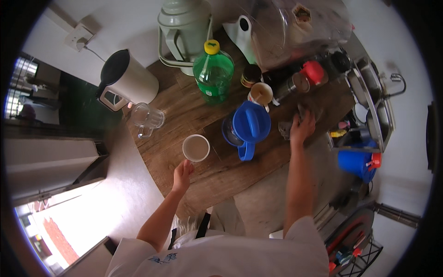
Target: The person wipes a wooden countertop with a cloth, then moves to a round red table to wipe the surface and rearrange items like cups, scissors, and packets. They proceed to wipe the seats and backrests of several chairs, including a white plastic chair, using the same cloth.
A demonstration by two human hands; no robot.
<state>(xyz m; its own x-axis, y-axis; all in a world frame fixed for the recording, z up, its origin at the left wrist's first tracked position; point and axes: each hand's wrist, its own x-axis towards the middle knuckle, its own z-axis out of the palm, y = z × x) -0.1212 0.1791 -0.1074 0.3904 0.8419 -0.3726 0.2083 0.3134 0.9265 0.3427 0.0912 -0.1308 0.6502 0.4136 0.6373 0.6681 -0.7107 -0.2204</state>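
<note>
My left hand (pixel 183 174) is closed on a white mug (pixel 196 148), held at the near side of the wooden table; its inside looks pale and greyish. Over to the right, my right hand (pixel 303 128) presses a crumpled grey cloth (pixel 284 129) against the tabletop, its fingers curled on it and slightly blurred. Between the hands stands a pitcher with a blue lid and handle (pixel 251 122). Just behind the pitcher is a white cup (pixel 260 94) with something brown inside. A clear glass mug (pixel 147 115) sits near the table's left edge.
At the back stand a white electric kettle (pixel 140 83), a green bottle with a yellow cap (pixel 213 76), a large pale vacuum flask (pixel 184 32) and a dark-lidded jar (pixel 251 75). A metal sink (pixel 374 115) lies right of the wooden table (pixel 217 184). Below it is a blue bucket (pixel 355 162).
</note>
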